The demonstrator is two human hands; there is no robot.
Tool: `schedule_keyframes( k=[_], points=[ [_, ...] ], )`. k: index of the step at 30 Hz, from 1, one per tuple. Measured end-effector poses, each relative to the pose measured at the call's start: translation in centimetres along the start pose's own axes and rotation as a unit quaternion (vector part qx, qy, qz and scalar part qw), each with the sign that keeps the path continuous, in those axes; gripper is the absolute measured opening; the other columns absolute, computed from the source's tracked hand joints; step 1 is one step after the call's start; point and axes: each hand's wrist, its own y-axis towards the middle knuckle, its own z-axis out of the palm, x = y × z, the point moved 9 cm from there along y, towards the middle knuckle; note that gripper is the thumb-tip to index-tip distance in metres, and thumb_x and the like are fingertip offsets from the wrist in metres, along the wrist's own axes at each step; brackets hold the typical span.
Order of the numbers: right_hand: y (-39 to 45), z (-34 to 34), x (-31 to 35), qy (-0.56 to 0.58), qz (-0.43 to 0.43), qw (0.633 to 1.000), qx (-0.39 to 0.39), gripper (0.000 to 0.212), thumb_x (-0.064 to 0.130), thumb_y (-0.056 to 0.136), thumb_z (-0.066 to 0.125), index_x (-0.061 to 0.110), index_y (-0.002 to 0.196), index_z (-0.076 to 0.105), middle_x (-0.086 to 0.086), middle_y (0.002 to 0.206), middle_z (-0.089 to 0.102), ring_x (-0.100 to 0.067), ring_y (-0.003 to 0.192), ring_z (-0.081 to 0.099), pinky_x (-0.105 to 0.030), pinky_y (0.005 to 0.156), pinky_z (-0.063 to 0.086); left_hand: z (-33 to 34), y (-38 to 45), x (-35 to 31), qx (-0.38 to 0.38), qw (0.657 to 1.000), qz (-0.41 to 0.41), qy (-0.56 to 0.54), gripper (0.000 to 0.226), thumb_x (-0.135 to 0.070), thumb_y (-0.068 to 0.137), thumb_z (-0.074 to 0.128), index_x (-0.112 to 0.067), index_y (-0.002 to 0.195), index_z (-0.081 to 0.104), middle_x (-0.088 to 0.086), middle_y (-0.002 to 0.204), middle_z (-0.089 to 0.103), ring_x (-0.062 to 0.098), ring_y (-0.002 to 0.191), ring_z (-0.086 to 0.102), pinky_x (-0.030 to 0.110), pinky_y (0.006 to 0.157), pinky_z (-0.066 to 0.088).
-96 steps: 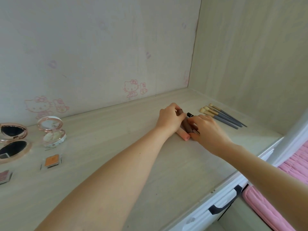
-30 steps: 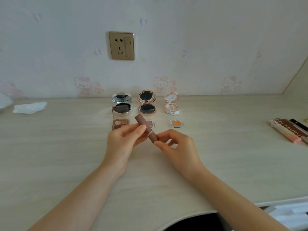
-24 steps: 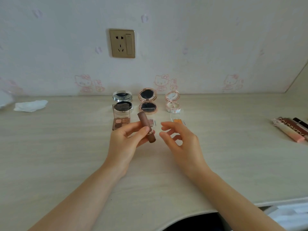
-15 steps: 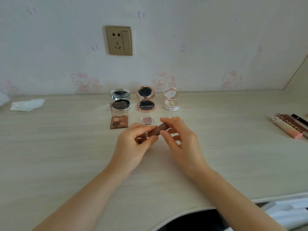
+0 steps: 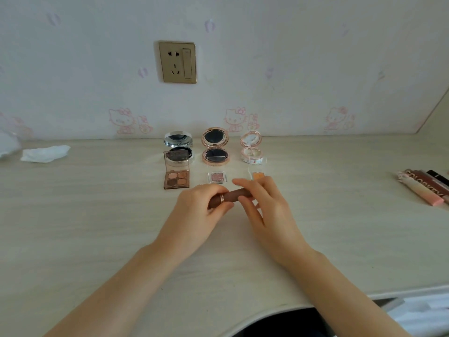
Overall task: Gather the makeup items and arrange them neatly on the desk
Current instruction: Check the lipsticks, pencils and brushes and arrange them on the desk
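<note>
Nearest the camera, both forearms reached forward over the pale desk (image 5: 73, 239) and met at its middle, where the left hand (image 5: 194, 215) and the right hand (image 5: 269, 212) held one brown lipstick (image 5: 230, 198) between them. The tube lay nearly level, low over the wood, which suggested it was being lined up for setting down in front of the rows behind. The left hand's fingers and thumb curled round the tube's left end, near its metal ring; the right hand pinched the other end, thumb and forefinger closed on it, remaining fingers loosely bent. Just beyond the hands sat a row of small pans: a four-colour eyeshadow palette (image 5: 176, 179) with its lid up, a pink single pan (image 5: 218, 177) and an orange single pan (image 5: 258, 175), partly hidden by the right fingers. Behind each stood an open compact: silver compact (image 5: 179, 148), rose-gold compact (image 5: 215, 147), pale pink compact (image 5: 252, 148). Far right, well apart, several lip tubes (image 5: 422, 189) lay side by side, seemingly sorted already. Far left lay a crumpled tissue (image 5: 45, 153).
</note>
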Motion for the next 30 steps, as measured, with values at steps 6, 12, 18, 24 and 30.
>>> schedule_keyframes(
  k=[6,12,18,24,30],
  points=[
    [-0.3,0.0,2.4,-0.174,-0.108,0.979,-0.017,0.023,0.022,0.094,0.057,0.018,0.113,0.067,-0.002,0.096,0.059,-0.023,0.086,0.057,-0.037,0.062,0.051,0.9,0.0,0.0,0.117,0.984,0.013,0.136,0.015,-0.03,0.096,0.051,-0.02,0.106,0.055,-0.007,0.087,0.051,0.011,0.086,0.044,0.029,0.074,0.041],
    [-0.8,0.8,2.9,-0.241,-0.163,0.957,-0.016,0.028,0.003,0.081,0.071,0.012,0.107,0.067,-0.002,0.1,0.063,-0.022,0.086,0.058,-0.028,0.066,0.048,1.3,-0.8,-1.0,0.127,0.954,0.091,0.257,0.025,-0.043,0.099,0.033,-0.02,0.097,0.042,-0.01,0.069,0.033,0.015,0.075,0.037,0.029,0.063,0.034],
    [-0.9,1.4,2.9,-0.252,-0.158,0.955,0.024,0.028,0.002,0.081,0.069,0.013,0.106,0.064,0.001,0.1,0.059,-0.017,0.087,0.053,-0.018,0.066,0.036,1.3,-0.7,0.7,0.158,0.962,0.034,0.222,0.023,-0.055,0.094,0.035,-0.033,0.094,0.04,-0.002,0.077,0.045,0.022,0.074,0.055,0.033,0.06,0.04],
    [-0.9,1.3,3.3,-0.241,-0.168,0.956,0.027,0.021,0.004,0.084,0.067,0.009,0.105,0.066,-0.004,0.097,0.06,-0.021,0.086,0.055,-0.026,0.065,0.047,1.0,-0.5,1.6,0.189,0.968,0.015,0.166,0.022,-0.054,0.092,0.044,-0.032,0.088,0.042,-0.005,0.07,0.057,0.015,0.067,0.053,0.035,0.06,0.045],
    [-0.6,0.2,3.3,-0.156,-0.141,0.978,0.006,0.02,0.004,0.085,0.068,0.005,0.105,0.068,-0.008,0.097,0.06,-0.025,0.087,0.06,-0.038,0.061,0.053,0.9,-0.3,2.3,0.182,0.971,-0.004,0.152,0.034,-0.064,0.081,0.054,-0.037,0.09,0.034,-0.007,0.082,0.049,0.012,0.073,0.051,0.032,0.061,0.043]
  ],
)
